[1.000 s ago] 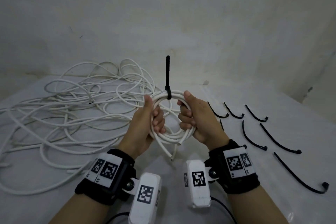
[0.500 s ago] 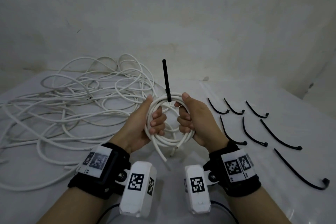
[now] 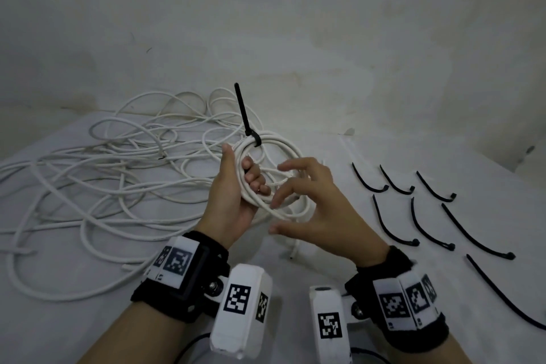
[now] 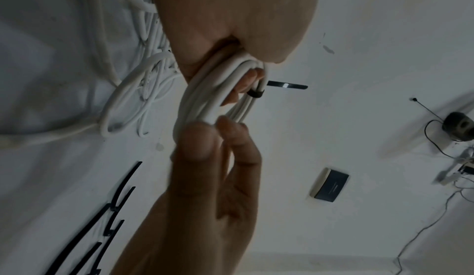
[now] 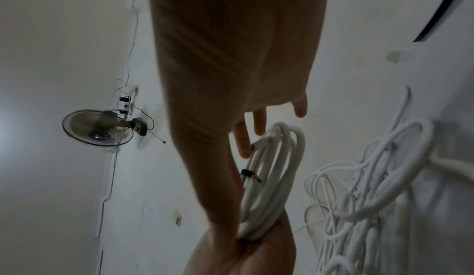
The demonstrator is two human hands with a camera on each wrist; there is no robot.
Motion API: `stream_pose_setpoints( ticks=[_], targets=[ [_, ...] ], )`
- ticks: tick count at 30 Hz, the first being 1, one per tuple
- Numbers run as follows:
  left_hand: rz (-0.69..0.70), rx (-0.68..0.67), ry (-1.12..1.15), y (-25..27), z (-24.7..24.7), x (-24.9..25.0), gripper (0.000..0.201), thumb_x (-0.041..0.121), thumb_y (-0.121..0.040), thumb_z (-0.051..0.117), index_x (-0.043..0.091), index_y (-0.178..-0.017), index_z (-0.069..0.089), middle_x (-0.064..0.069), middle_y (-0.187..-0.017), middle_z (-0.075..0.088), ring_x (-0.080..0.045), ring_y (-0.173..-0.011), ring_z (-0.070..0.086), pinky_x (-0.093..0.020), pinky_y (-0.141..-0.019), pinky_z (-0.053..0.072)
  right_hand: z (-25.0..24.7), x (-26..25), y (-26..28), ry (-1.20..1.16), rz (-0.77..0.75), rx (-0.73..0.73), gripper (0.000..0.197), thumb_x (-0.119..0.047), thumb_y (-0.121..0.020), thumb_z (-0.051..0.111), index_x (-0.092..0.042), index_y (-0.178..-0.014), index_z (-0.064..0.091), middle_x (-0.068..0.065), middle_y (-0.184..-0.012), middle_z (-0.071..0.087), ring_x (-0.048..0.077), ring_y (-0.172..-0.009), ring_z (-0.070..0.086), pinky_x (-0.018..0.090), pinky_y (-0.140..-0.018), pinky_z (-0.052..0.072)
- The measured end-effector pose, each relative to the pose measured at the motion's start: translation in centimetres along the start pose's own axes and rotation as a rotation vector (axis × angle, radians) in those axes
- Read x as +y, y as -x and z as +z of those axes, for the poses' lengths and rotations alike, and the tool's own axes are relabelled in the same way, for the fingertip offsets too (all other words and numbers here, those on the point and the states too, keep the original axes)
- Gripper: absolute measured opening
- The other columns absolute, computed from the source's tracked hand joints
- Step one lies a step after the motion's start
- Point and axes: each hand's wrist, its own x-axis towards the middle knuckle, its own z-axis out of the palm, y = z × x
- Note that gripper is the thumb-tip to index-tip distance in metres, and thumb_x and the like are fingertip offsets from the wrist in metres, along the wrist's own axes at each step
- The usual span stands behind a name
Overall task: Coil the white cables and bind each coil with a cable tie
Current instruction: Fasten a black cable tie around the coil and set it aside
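Note:
A small coil of white cable (image 3: 280,143) is held up over the white table (image 3: 369,154). A black cable tie (image 3: 254,139) is cinched round the top of the coil, and its tail points up and to the left. My left hand (image 3: 246,183) grips the coil's left side, fingers curled through the loop. My right hand (image 3: 285,196) hovers in front of the coil's right side with its fingers spread, holding nothing. The left wrist view shows the coil (image 4: 205,99) and the tie (image 4: 256,94). In the right wrist view the coil (image 5: 278,168) sits beyond my straight fingers (image 5: 259,123).
A loose tangle of white cable (image 3: 118,174) covers the table's left half. Several spare black cable ties (image 3: 425,216) lie in rows on the right. A wall stands close behind the table. The wrist views show a wall fan (image 5: 98,128).
My right hand has let go of the coil and opened, fingers spread. The coil now hangs from my left hand alone, with the tie's tail leaning further left.

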Motion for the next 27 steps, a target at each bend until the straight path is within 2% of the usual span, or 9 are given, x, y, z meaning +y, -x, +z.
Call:
stream_pose_setpoints(
  ticks=[4, 6, 8, 10, 18, 23, 25, 27],
  targets=[
    [-0.027, -0.027, -0.022, 0.0, 0.0, 0.2, 0.052, 0.055, -0.096, 0.029, 0.016, -0.064, 0.041, 0.004, -0.048, 0.031, -0.007, -0.037, 0.032, -0.017, -0.04, 0.036, 0.0, 0.5, -0.3, -0.03, -0.08, 0.085, 0.016, -0.01, -0.074, 0.078, -0.015, -0.085, 0.067, -0.001, -0.099, 0.063, 0.014, -0.098, 0.059, 0.024, -0.081, 0.047],
    [-0.046, -0.039, -0.069, 0.0, 0.0, 0.4, 0.051, 0.053, -0.098, 0.029, 0.015, -0.067, 0.044, 0.005, -0.046, 0.033, -0.007, -0.037, 0.036, -0.016, -0.041, 0.039, -0.2, 0.5, -0.3, -0.042, -0.092, 0.155, 0.013, -0.009, -0.076, 0.074, -0.014, -0.085, 0.067, 0.002, -0.089, 0.066, 0.019, -0.091, 0.063, 0.028, -0.076, 0.049],
    [-0.062, -0.045, -0.105, 0.0, -0.1, 0.6, 0.05, 0.052, -0.098, 0.028, 0.014, -0.07, 0.045, 0.005, -0.044, 0.035, -0.007, -0.037, 0.038, -0.016, -0.042, 0.041, -0.2, 0.4, -0.2, -0.091, -0.077, 0.189, 0.011, -0.01, -0.077, 0.074, -0.015, -0.084, 0.068, 0.002, -0.085, 0.068, 0.019, -0.088, 0.064, 0.027, -0.076, 0.049],
    [-0.063, -0.052, -0.125, 0.0, -0.2, 0.7, 0.05, 0.051, -0.098, 0.027, 0.014, -0.07, 0.045, 0.005, -0.043, 0.035, -0.008, -0.037, 0.039, -0.015, -0.042, 0.041, -0.2, 0.2, -0.2, -0.124, -0.031, 0.176, 0.011, -0.01, -0.079, 0.075, -0.017, -0.083, 0.068, -0.001, -0.084, 0.069, 0.012, -0.084, 0.064, 0.025, -0.077, 0.049],
    [-0.116, -0.146, -0.177, 0.0, -0.7, 0.8, 0.051, 0.051, -0.098, 0.027, 0.013, -0.07, 0.045, 0.005, -0.042, 0.034, -0.008, -0.036, 0.038, -0.016, -0.042, 0.04, 0.2, 0.0, -0.2, -0.068, 0.046, 0.147, 0.01, -0.005, -0.076, 0.076, -0.012, -0.078, 0.069, -0.007, -0.075, 0.065, 0.004, -0.073, 0.058, 0.014, -0.07, 0.044],
    [-0.142, -0.21, -0.134, 0.3, -0.4, 0.9, 0.052, 0.054, -0.096, 0.028, 0.014, -0.068, 0.045, 0.007, -0.04, 0.026, -0.005, -0.033, 0.029, -0.018, -0.043, 0.042, 0.4, 0.2, -0.4, 0.036, 0.015, 0.161, 0.011, -0.009, -0.074, 0.077, -0.014, -0.077, 0.068, -0.001, -0.08, 0.06, 0.009, -0.073, 0.056, 0.018, -0.067, 0.045],
    [-0.137, -0.218, -0.119, 0.5, -0.2, 1.0, 0.053, 0.056, -0.094, 0.029, 0.014, -0.066, 0.045, 0.007, -0.038, 0.024, -0.004, -0.031, 0.025, -0.017, -0.04, 0.038, 0.1, 0.3, -0.3, -0.004, 0.037, 0.095, 0.01, -0.015, -0.075, 0.08, -0.016, -0.08, 0.072, -0.002, -0.09, 0.061, 0.009, -0.081, 0.059, 0.018, -0.073, 0.047],
    [-0.127, -0.208, -0.116, 0.5, -0.2, 1.1, 0.053, 0.057, -0.094, 0.028, 0.015, -0.065, 0.042, 0.008, -0.038, 0.023, -0.003, -0.03, 0.023, -0.015, -0.037, 0.034, -0.5, 0.6, -0.1, -0.03, 0.037, 0.01, 0.017, -0.019, -0.072, 0.082, -0.018, -0.087, 0.074, -0.004, -0.105, 0.06, 0.008, -0.095, 0.06, 0.017, -0.083, 0.046]
  ],
)
